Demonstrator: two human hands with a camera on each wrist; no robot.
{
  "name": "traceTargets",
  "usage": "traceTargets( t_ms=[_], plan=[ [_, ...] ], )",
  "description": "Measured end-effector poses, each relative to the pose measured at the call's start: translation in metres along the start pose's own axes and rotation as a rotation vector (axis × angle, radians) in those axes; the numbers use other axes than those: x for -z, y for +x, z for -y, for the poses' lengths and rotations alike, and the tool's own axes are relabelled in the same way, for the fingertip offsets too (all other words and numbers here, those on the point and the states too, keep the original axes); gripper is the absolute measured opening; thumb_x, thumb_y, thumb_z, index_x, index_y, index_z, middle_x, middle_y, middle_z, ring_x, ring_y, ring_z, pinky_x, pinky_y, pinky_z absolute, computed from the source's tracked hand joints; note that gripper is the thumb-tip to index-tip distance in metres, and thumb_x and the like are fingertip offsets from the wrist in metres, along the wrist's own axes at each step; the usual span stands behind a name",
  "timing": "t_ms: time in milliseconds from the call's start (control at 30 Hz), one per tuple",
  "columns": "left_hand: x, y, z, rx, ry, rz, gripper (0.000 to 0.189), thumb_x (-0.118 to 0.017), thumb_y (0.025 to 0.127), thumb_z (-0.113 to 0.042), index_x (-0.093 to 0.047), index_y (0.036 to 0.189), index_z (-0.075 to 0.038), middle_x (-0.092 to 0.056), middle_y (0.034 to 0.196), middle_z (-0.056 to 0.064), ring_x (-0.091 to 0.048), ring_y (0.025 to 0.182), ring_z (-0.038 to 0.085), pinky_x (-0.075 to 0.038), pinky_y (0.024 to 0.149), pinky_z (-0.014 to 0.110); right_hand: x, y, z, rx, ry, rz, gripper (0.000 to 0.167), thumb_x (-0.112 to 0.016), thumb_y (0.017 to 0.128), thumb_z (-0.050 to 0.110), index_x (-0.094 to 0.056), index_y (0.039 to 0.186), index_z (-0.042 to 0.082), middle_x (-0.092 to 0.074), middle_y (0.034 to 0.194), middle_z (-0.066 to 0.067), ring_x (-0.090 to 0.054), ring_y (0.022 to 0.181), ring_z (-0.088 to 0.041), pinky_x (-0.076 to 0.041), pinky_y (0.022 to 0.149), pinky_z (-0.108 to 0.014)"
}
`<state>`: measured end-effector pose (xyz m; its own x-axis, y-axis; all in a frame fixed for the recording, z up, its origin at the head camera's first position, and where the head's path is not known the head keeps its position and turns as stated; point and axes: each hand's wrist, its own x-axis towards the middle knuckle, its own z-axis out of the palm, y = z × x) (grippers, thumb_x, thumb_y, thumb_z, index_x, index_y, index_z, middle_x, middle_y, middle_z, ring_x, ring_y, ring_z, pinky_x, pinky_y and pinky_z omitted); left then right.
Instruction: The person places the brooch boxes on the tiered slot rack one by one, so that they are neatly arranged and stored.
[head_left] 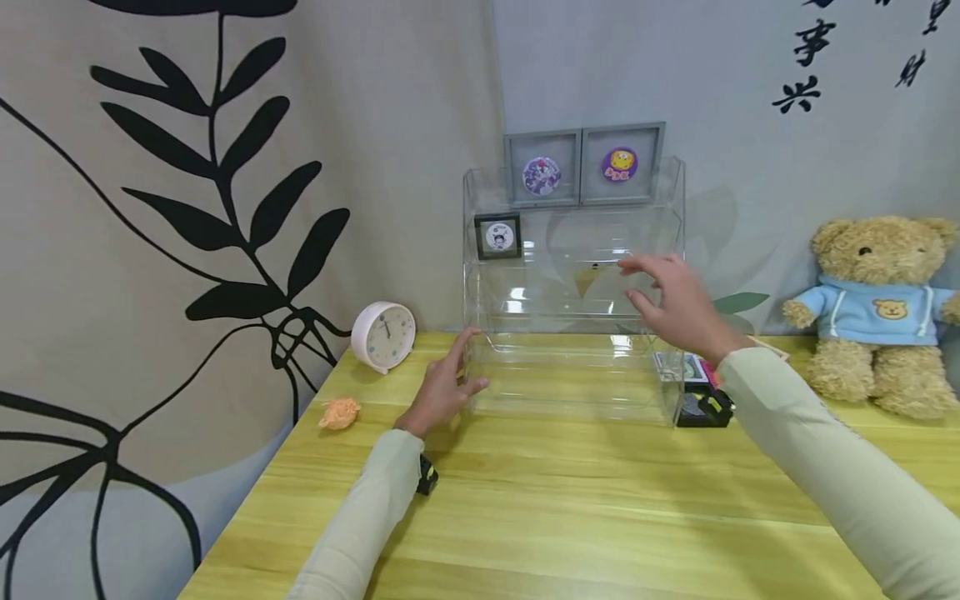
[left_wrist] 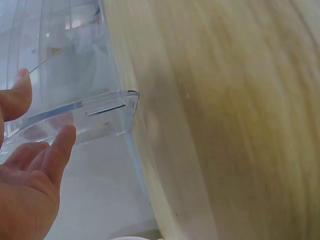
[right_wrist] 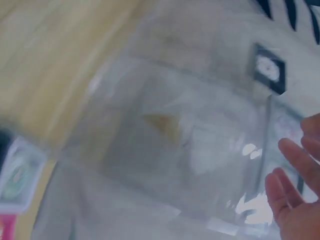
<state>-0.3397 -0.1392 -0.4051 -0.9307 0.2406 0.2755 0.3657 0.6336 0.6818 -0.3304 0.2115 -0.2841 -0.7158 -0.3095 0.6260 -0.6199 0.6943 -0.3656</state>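
Note:
A clear tiered display rack stands against the wall at the back of the table. My left hand rests at its lower left side, thumb on the inner side and straight fingers along the outside of the side panel. My right hand hovers before the middle tiers with loosely bent fingers and holds nothing. Two grey frames with round badges stand side by side on the top tier. A small black frame with a white round badge sits at the left of the tier below.
Small boxed items lie at the rack's lower right. A teddy bear in a blue hoodie sits further right. Left of the rack are a round pink clock and a crumpled orange object, near the table's left edge.

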Motion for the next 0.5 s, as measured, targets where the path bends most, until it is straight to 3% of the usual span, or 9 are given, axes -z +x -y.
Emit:
traceTargets(
  t_ms=[167,267,400,500],
  plan=[
    [-0.001,0.000,0.000,0.001,0.000,0.000,0.084,-0.076,0.090,-0.016,-0.027,0.152,-0.045,-0.046,0.154,0.019,-0.051,0.137,0.041,-0.047,0.110,0.058,0.010,-0.033,-0.020,0.036,-0.097,-0.065,0.024,-0.065,0.093,-0.002,-0.067,0.117,0.002,-0.072,0.112,-0.015,-0.064,0.101,-0.030,-0.058,0.076,-0.041],
    [-0.001,0.001,0.000,-0.004,-0.007,0.002,0.085,-0.076,0.090,-0.016,-0.027,0.152,-0.045,-0.047,0.154,0.019,-0.051,0.137,0.041,-0.047,0.109,0.059,0.015,-0.048,-0.031,0.009,-0.113,-0.116,0.020,-0.065,0.093,-0.001,-0.070,0.112,0.003,-0.074,0.105,-0.014,-0.066,0.092,-0.017,-0.056,0.072,-0.020],
    [-0.001,0.001,-0.001,0.000,-0.002,0.000,0.085,-0.076,0.090,-0.017,-0.026,0.152,-0.046,-0.046,0.154,0.020,-0.051,0.137,0.042,-0.047,0.109,0.060,0.019,-0.063,-0.046,-0.039,-0.089,-0.150,0.019,-0.063,0.094,-0.001,-0.070,0.111,0.001,-0.074,0.100,-0.017,-0.053,0.086,0.013,-0.044,0.069,0.000],
    [-0.001,0.001,0.000,0.009,-0.003,0.000,0.085,-0.076,0.089,-0.017,-0.026,0.152,-0.047,-0.047,0.154,0.020,-0.051,0.137,0.042,-0.048,0.109,0.060,0.019,-0.075,-0.057,-0.095,-0.097,-0.118,0.017,-0.062,0.096,0.002,-0.070,0.110,0.001,-0.074,0.098,-0.018,-0.045,0.084,0.022,-0.047,0.066,-0.004]
  ],
)
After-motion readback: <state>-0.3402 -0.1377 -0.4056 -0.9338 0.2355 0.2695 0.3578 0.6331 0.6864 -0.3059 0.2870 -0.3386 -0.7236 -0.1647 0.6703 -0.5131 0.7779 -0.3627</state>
